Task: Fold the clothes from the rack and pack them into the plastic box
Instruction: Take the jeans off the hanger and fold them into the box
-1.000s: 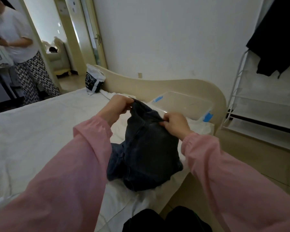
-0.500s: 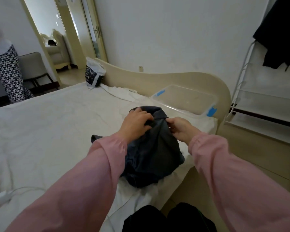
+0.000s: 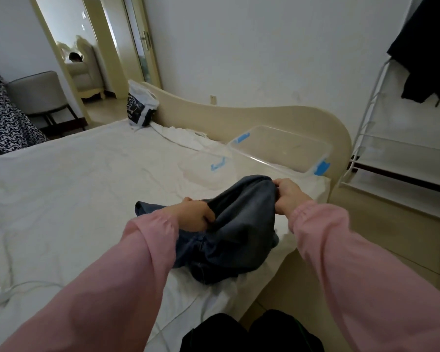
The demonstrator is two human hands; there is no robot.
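— While both sets of fingers are curling into the cloth, which step would you say is going on?

— Folding, and early in it, I'm judging; the left hand (image 3: 193,215) is gripping a bunched edge of the dark garment (image 3: 239,232), its fingers (image 3: 206,216) wrapping round the fabric; the right hand (image 3: 287,196) is pinching the far top edge, thumb and fingers clamping the cloth; between the two grips the fabric is rising as a ridge, while the rest is slumping in a heap below the fingers and toward the person, lying on the white bed sheet (image 3: 74,186).

— And the box?

— The plastic box (image 3: 285,148) is sitting just beyond the right fingers, open and seemingly holding nothing; its lid (image 3: 206,168) is lying flat beyond the left fingers, beside the box; well off to the right of the right hand the rack (image 3: 381,123) is standing apart from the bed, another dark piece (image 3: 427,59) hanging on it.

— So what is the next move asking for?

— I'm guessing the garment is needing spreading first; the hands should be drawing apart to pull that edge taut, then laying it down and smoothing the heap; the cloth is looking limp and heavy, so it is likely sagging wherever nothing is supporting it; packing is waiting until a fold is made.
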